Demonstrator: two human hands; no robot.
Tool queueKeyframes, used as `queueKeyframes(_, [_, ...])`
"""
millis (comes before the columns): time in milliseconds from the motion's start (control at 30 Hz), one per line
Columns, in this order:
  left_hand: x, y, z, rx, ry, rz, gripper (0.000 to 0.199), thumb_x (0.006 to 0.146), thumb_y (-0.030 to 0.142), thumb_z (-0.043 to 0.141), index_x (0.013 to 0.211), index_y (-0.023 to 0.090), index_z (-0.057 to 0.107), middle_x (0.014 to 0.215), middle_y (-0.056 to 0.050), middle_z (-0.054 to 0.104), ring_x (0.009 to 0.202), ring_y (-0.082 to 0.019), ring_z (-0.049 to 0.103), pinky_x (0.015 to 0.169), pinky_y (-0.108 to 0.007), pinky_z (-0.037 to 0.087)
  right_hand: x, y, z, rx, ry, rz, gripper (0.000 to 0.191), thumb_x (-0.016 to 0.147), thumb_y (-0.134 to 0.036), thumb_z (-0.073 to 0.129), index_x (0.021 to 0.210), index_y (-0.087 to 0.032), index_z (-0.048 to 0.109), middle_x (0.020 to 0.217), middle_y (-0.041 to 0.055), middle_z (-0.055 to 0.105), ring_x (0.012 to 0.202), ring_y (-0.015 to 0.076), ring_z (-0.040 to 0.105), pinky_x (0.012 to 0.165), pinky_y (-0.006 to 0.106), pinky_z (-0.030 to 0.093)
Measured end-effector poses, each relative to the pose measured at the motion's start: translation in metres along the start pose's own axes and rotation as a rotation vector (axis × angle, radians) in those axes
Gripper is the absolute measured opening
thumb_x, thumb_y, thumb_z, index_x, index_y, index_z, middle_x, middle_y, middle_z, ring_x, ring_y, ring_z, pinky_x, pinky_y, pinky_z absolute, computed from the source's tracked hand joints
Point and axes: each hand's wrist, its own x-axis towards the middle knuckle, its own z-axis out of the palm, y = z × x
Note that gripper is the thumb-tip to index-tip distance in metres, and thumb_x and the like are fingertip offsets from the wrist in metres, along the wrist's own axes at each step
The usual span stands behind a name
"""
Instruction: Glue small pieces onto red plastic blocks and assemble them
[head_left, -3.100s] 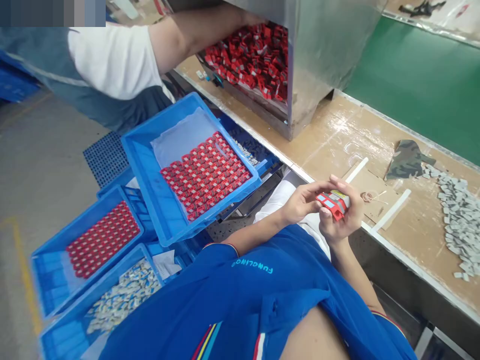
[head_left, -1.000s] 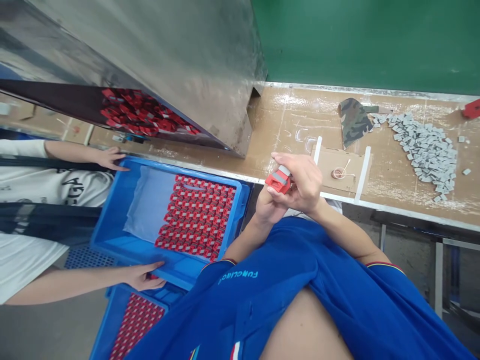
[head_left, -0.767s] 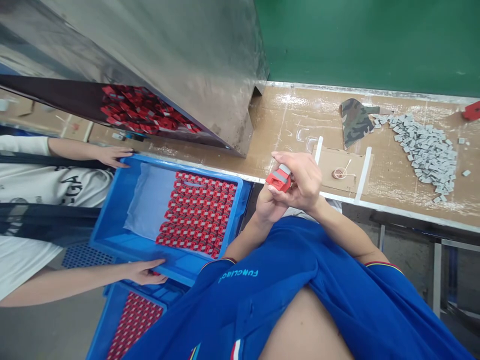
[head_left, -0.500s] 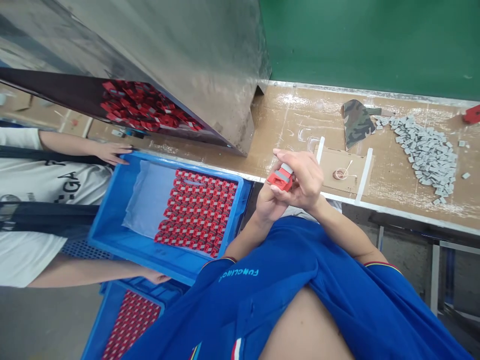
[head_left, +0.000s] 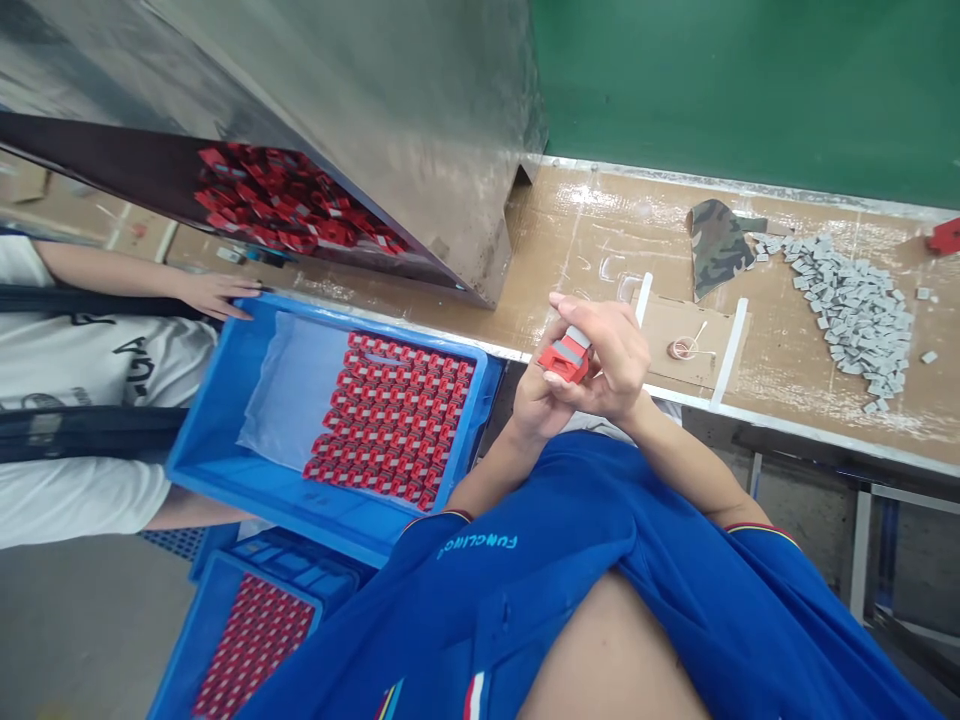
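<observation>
A red plastic part with a grey piece is held between my two hands, just in front of the table edge. My left hand wraps round it from the left and below, with its fingers partly hidden. From the right, my right hand closes over the part, fingers bent against its grey upper end. Loose small grey pieces lie heaped on the cardboard-covered table to the right. To the left, rows of similar red parts fill one side of a blue crate.
A metal chute with piled red parts stands at upper left. Another person's hand touches the crate's far corner. A second crate sits lower. Camouflage cloth, a wire coil and a green surface are beyond.
The blue crate has shifted slightly left and up in view. The other person's lower hand has gone out of sight behind the crate. My hands keep nearly the same pose on the red part.
</observation>
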Motion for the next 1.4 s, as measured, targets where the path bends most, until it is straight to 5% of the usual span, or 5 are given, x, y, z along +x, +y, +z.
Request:
queueKeyframes(333, [0.0007, -0.0005, -0.0014, -0.011, 0.145, -0.052, 0.050, 0.079, 0.035, 0.080, 0.126, 0.023, 0.065, 0.101, -0.005, 0.074, 0.128, -0.029, 0.067, 0.111, -0.041, 0.056, 0.0006, -0.0010, 0.0030, 0.055, -0.005, 0.029, 0.053, 0.102, -0.063, 0.046, 0.129, -0.020, 0.062, 0.115, 0.0122, 0.079, 0.101, 0.0255, 0.078, 0.085, 0.041, 0.057])
queueKeyframes(633, [0.0029, 0.0028, 0.0005, -0.061, -0.005, 0.004, 0.054, 0.079, 0.036, 0.080, 0.130, 0.025, 0.064, 0.094, -0.003, 0.072, 0.112, -0.028, 0.073, 0.103, -0.037, 0.059, 0.0030, -0.0043, 0.0036, 0.133, -0.019, 0.088, 0.048, 0.101, -0.062, 0.050, 0.121, -0.020, 0.064, 0.110, 0.0112, 0.080, 0.102, 0.0256, 0.077, 0.088, 0.042, 0.057])
queueKeyframes(967, [0.0045, 0.0002, -0.0014, -0.076, 0.135, -0.018, 0.055, 0.083, 0.041, 0.079, 0.133, 0.026, 0.064, 0.105, -0.004, 0.074, 0.125, -0.027, 0.070, 0.111, -0.035, 0.056, 0.0007, -0.0022, 0.0060, 0.135, -0.064, 0.107, 0.048, 0.100, -0.060, 0.050, 0.122, -0.020, 0.064, 0.111, 0.0116, 0.078, 0.102, 0.0273, 0.076, 0.091, 0.045, 0.057])
queueKeyframes(1200, [0.0050, -0.0012, -0.0044, -0.070, 0.091, -0.059, 0.054, 0.079, 0.033, 0.081, 0.130, 0.024, 0.068, 0.097, -0.004, 0.075, 0.118, -0.030, 0.072, 0.107, -0.042, 0.058, 0.0041, -0.0038, 0.0071, 0.127, -0.013, 0.080, 0.044, 0.102, -0.058, 0.048, 0.121, -0.021, 0.062, 0.107, 0.0103, 0.078, 0.099, 0.0266, 0.076, 0.087, 0.045, 0.061])
queueKeyframes(1400, [0.0050, 0.0005, -0.0008, -0.104, 0.126, -0.086, 0.050, 0.084, 0.032, 0.078, 0.132, 0.024, 0.067, 0.116, -0.006, 0.076, 0.125, -0.030, 0.070, 0.110, -0.042, 0.057, -0.0006, -0.0017, 0.0078, 0.162, -0.029, 0.118, 0.051, 0.098, -0.066, 0.050, 0.123, -0.023, 0.063, 0.109, 0.0104, 0.077, 0.102, 0.0291, 0.075, 0.088, 0.048, 0.060])
